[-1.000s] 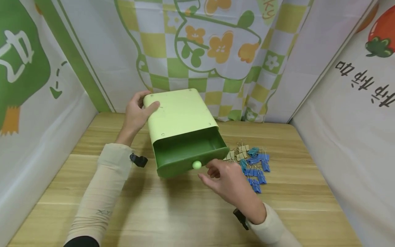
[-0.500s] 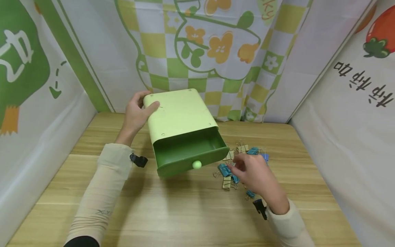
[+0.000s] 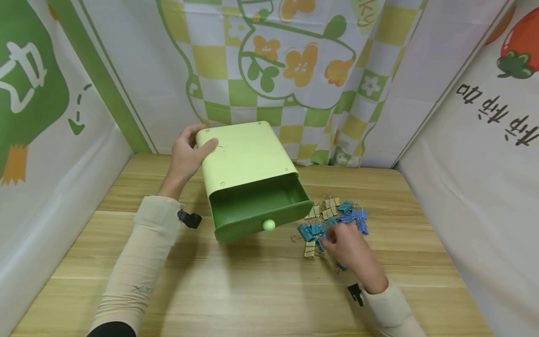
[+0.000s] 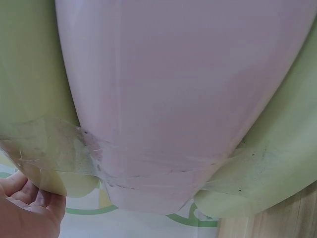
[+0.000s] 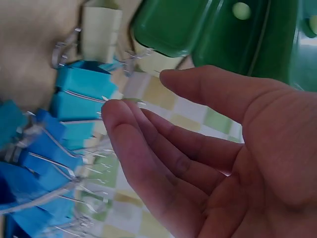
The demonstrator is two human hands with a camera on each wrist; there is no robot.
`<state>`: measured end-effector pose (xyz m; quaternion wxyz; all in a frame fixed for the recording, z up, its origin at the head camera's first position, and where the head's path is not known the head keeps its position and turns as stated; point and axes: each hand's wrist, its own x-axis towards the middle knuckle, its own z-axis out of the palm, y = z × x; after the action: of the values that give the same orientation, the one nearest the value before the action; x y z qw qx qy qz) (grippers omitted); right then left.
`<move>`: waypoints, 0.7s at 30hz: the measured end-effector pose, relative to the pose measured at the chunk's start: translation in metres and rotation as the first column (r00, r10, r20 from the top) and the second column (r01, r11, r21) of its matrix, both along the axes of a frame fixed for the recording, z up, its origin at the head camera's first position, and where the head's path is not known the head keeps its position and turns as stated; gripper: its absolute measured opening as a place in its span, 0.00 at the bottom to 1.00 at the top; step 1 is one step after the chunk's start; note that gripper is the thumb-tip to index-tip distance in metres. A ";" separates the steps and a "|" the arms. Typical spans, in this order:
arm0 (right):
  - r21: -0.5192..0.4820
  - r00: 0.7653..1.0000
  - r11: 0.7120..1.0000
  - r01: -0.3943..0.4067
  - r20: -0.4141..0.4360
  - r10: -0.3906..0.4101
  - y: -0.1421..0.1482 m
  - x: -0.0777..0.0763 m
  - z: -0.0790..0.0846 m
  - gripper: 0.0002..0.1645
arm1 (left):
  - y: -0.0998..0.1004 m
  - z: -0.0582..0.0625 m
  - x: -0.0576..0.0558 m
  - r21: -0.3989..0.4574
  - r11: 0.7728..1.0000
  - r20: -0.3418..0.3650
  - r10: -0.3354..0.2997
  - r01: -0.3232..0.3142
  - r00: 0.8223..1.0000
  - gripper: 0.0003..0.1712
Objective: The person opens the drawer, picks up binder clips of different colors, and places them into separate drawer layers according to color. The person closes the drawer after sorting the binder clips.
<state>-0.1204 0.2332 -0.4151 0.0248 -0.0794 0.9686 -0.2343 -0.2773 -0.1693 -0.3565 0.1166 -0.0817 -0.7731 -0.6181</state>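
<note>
A pale green box (image 3: 248,154) is tilted on the table, its dark green drawer (image 3: 240,230) pulled out and the inside bare. The drawer front carries a round light green knob (image 3: 269,225). My left hand (image 3: 185,157) grips the box's back left corner, thumb on top. In the left wrist view, that hand (image 4: 32,210) holds the edge of a green panel beside a taped pink one. Over a pile of binder clips (image 3: 316,229) hovers my right hand (image 3: 351,250). In the right wrist view, its thumb and forefinger stand apart with nothing between them, close to a turquoise binder clip (image 5: 81,99).
Several blue binder clips (image 3: 358,219) and cream binder clips (image 3: 331,207) lie loose right of the drawer. A checked curtain (image 3: 294,93) hangs behind the wooden table (image 3: 252,299), with white printed walls (image 3: 471,154) on either side.
My right hand has left the space beside the knob and moved right to the binder clips, then dipped slightly lower over them. The left hand and the box stay in place.
</note>
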 end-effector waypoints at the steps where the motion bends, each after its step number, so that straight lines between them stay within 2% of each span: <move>1: -0.010 1.000 1.000 0.006 0.017 -0.005 0.000 0.000 -0.003 0.09 | 0.000 0.000 0.000 -0.001 1.000 -0.001 0.000 0.000 1.000 0.41; 6: -0.060 0.997 0.998 0.023 0.080 -0.018 0.000 -0.002 -0.016 0.06 | 0.000 0.000 0.000 -0.001 1.000 -0.008 0.000 0.000 1.000 0.41; 13: -0.097 0.993 0.995 0.010 0.116 0.001 -0.004 -0.005 -0.026 0.04 | 0.000 0.000 0.001 -0.003 1.000 -0.007 0.002 -0.002 1.000 0.41; 21: -0.144 0.987 0.988 -0.049 0.147 0.071 -0.003 -0.008 -0.030 0.05 | -0.001 0.000 0.001 -0.003 1.000 -0.006 0.003 -0.003 1.000 0.41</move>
<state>-0.1285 0.2301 -0.4452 0.0998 -0.0921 0.9423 -0.3061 -0.2768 -0.1698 -0.3565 0.1196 -0.0826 -0.7737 -0.6167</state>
